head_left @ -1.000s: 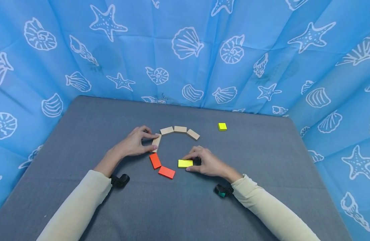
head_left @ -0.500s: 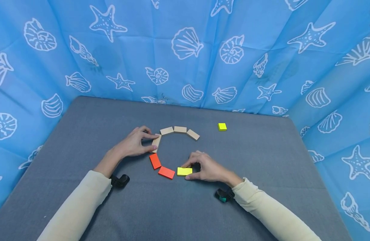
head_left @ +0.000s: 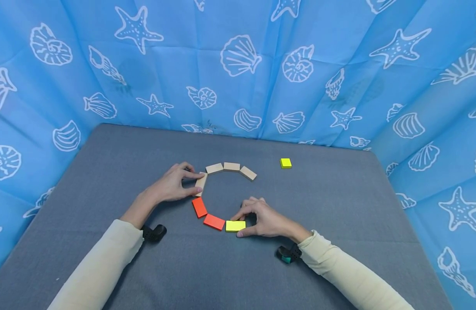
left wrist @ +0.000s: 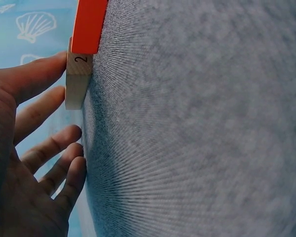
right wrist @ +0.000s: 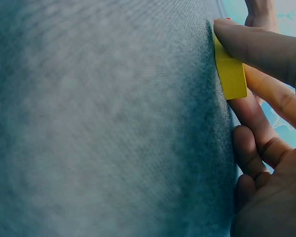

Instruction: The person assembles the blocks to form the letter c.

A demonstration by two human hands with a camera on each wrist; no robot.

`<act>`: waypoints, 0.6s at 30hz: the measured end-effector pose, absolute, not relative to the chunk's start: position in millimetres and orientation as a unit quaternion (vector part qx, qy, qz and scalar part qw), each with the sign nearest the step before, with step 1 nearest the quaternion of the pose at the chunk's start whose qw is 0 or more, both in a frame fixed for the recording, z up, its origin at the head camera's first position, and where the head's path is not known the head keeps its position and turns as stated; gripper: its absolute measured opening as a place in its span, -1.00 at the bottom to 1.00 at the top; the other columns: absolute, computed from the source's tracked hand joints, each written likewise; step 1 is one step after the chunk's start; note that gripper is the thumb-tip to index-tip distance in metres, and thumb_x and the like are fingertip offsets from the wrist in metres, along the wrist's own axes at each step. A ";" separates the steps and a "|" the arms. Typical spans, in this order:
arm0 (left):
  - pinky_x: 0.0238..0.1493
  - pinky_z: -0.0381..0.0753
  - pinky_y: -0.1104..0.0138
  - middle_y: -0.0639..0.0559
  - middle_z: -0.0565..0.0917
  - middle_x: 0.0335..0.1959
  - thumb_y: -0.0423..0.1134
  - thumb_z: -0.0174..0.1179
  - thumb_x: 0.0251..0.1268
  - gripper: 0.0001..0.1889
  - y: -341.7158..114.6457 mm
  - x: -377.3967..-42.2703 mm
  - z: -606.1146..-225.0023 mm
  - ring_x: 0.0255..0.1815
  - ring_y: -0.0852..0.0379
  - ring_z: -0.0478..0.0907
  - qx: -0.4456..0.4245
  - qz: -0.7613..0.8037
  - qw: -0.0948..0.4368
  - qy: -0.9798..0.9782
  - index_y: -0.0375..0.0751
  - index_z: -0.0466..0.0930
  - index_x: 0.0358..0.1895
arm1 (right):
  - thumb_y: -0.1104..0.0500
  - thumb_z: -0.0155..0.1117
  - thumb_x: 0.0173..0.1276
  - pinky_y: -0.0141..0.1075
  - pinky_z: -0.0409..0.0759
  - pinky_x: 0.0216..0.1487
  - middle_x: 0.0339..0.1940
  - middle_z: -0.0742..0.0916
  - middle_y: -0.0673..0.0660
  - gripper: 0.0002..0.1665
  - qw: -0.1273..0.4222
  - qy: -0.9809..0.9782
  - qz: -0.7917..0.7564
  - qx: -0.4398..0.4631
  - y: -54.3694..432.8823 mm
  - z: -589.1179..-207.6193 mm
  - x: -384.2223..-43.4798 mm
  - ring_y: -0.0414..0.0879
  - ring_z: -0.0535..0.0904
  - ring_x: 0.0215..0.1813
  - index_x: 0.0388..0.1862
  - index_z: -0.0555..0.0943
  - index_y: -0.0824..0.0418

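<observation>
In the head view, several flat blocks form a curve open on the right. My left hand (head_left: 172, 185) holds a plain wooden block (head_left: 200, 183) on the curve's left side, thumb near one end and index finger near the other. The left wrist view shows a "2" on that wooden block's end (left wrist: 79, 61), beside a red block (left wrist: 89, 27). My right hand (head_left: 266, 217) pinches a yellow block (head_left: 235, 226) between thumb and fingers, flat on the cloth. Its left end meets or nearly meets the lower red block (head_left: 214, 222). Another red block (head_left: 199, 207) lies between that one and the held wooden block.
Three more wooden blocks (head_left: 231, 166) make the curve's top. A small yellow block (head_left: 286, 163) lies apart at the back right. Grey cloth (head_left: 338, 193) covers the table, and a blue shell-patterned curtain (head_left: 261, 86) hangs behind and at the sides.
My right hand has slid the yellow block toward me and slightly left, up to the lower red block's end. The left hand has stayed on its wooden block.
</observation>
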State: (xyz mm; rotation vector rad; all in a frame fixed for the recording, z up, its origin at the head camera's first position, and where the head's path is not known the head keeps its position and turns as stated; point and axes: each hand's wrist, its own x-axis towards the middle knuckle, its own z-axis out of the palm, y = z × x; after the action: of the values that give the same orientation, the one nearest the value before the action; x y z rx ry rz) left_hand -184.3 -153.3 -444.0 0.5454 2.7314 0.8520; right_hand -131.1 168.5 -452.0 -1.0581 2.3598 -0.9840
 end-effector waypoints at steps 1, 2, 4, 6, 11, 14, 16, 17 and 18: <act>0.18 0.40 -0.13 -0.10 0.45 0.24 0.04 0.39 0.30 -0.45 -153.3 -184.3 -443.9 0.25 -0.14 0.32 0.186 0.291 0.114 0.932 0.08 0.59 0.35 | 0.03 0.65 0.14 -0.11 0.18 -0.03 -0.31 0.61 -0.19 -0.58 0.187 0.837 -0.350 -0.376 168.4 -451.9 -131.1 -0.18 0.42 -0.13 0.01 0.80 -0.12; 0.18 0.40 -0.13 -0.10 0.45 0.24 0.04 0.39 0.30 -0.45 -153.3 -184.3 -443.9 0.25 -0.14 0.32 0.186 0.291 0.114 0.932 0.08 0.59 0.35 | 0.03 0.65 0.14 -0.11 0.18 -0.03 -0.32 0.61 -0.19 -0.59 0.187 0.837 -0.351 -0.376 168.3 -451.7 -131.1 -0.18 0.42 -0.13 0.01 0.79 -0.12; 0.18 0.40 -0.13 -0.10 0.45 0.24 0.04 0.38 0.31 -0.45 -153.4 -184.4 -443.7 0.25 -0.14 0.32 0.187 0.291 0.114 0.931 0.08 0.59 0.35 | 0.03 0.64 0.14 -0.11 0.18 -0.03 -0.31 0.61 -0.19 -0.58 0.189 0.836 -0.352 -0.375 168.3 -451.6 -131.2 -0.18 0.42 -0.13 0.01 0.79 -0.12; 0.18 0.40 -0.13 -0.10 0.45 0.24 0.03 0.38 0.31 -0.45 -153.4 -184.5 -443.6 0.25 -0.14 0.31 0.188 0.291 0.114 0.931 0.08 0.59 0.36 | 0.03 0.64 0.14 -0.10 0.18 -0.04 -0.31 0.61 -0.18 -0.58 0.189 0.835 -0.354 -0.376 168.3 -451.7 -131.4 -0.18 0.42 -0.13 0.02 0.79 -0.11; 0.18 0.40 -0.13 -0.10 0.45 0.25 0.04 0.39 0.30 -0.45 -153.4 -184.5 -443.6 0.25 -0.14 0.31 0.189 0.291 0.114 0.931 0.08 0.59 0.35 | 0.04 0.64 0.15 -0.09 0.18 -0.03 -0.29 0.63 -0.17 -0.58 0.189 0.834 -0.357 -0.377 168.4 -452.7 -131.8 -0.17 0.42 -0.11 0.03 0.79 -0.10; 0.18 0.40 -0.14 -0.10 0.45 0.25 0.04 0.39 0.30 -0.45 -153.4 -184.7 -444.3 0.25 -0.14 0.31 0.188 0.290 0.113 0.932 0.08 0.59 0.35 | 0.04 0.63 0.16 -0.09 0.18 -0.03 -0.27 0.64 -0.17 -0.58 0.188 0.833 -0.357 -0.377 168.5 -453.3 -131.7 -0.17 0.43 -0.10 0.04 0.79 -0.09; 0.18 0.40 -0.14 -0.10 0.45 0.25 0.04 0.39 0.30 -0.45 -153.3 -184.9 -444.9 0.25 -0.14 0.31 0.187 0.289 0.113 0.932 0.08 0.59 0.35 | 0.04 0.63 0.16 -0.09 0.18 -0.03 -0.26 0.64 -0.16 -0.58 0.188 0.834 -0.357 -0.377 168.5 -453.4 -131.6 -0.18 0.43 -0.10 0.04 0.79 -0.09; 0.18 0.40 -0.13 -0.10 0.45 0.25 0.04 0.39 0.30 -0.45 -153.3 -185.0 -445.1 0.25 -0.14 0.31 0.187 0.288 0.112 0.932 0.07 0.59 0.35 | 0.04 0.63 0.16 -0.10 0.18 -0.03 -0.26 0.64 -0.16 -0.58 0.188 0.834 -0.355 -0.377 168.6 -453.4 -131.6 -0.18 0.42 -0.10 0.04 0.79 -0.08; 0.18 0.40 -0.13 -0.10 0.45 0.25 0.04 0.39 0.30 -0.44 -153.3 -185.4 -445.6 0.25 -0.15 0.31 0.187 0.288 0.112 0.933 0.07 0.59 0.35 | 0.04 0.62 0.17 -0.10 0.18 -0.03 -0.26 0.64 -0.15 -0.58 0.188 0.835 -0.354 -0.377 168.6 -453.3 -131.6 -0.18 0.42 -0.10 0.04 0.79 -0.08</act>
State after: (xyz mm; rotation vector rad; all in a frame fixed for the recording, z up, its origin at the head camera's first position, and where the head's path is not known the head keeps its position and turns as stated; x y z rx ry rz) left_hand -185.4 -153.3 -445.6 0.5502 2.7383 0.8442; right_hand -131.6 168.6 -453.3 -1.0613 2.3476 -0.9965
